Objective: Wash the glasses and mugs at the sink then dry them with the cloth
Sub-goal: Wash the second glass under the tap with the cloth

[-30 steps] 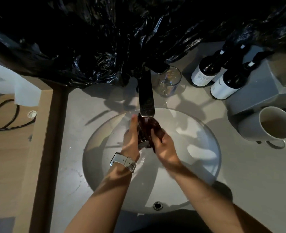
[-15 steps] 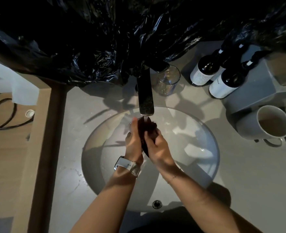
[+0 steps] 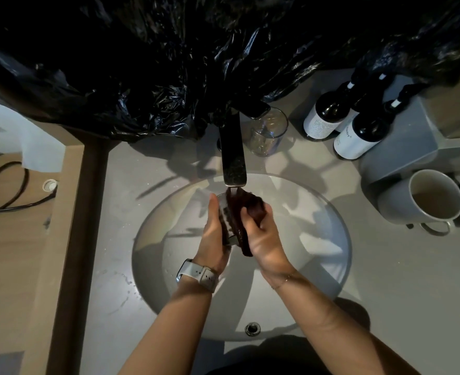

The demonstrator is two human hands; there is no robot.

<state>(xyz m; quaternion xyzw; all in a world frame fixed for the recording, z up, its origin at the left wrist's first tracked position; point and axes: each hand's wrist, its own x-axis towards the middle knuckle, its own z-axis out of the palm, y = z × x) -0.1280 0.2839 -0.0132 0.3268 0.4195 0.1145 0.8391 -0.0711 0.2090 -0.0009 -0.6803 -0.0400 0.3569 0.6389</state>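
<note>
Grey basin (image 3: 318, 280) lies below both hands so drips fall inside. Left hand (image 3: 214, 234) wraps a clear glass (image 3: 224, 216), tilted toward the tap (image 3: 234, 158) to catch the stream; right hand (image 3: 264, 234) grips a dark cloth (image 3: 243, 212) pressed against it, seemingly scrubbing. Farther back on the tabletop (image 3: 385, 280), a white mug (image 3: 426, 197) and second glass (image 3: 268, 131) probably wait their turn.

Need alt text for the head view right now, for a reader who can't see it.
Under the running faucet, the left hand holds a glass while the right hand grips a dark cloth against it, over the sink. Another glass and mug wait nearby.
</note>
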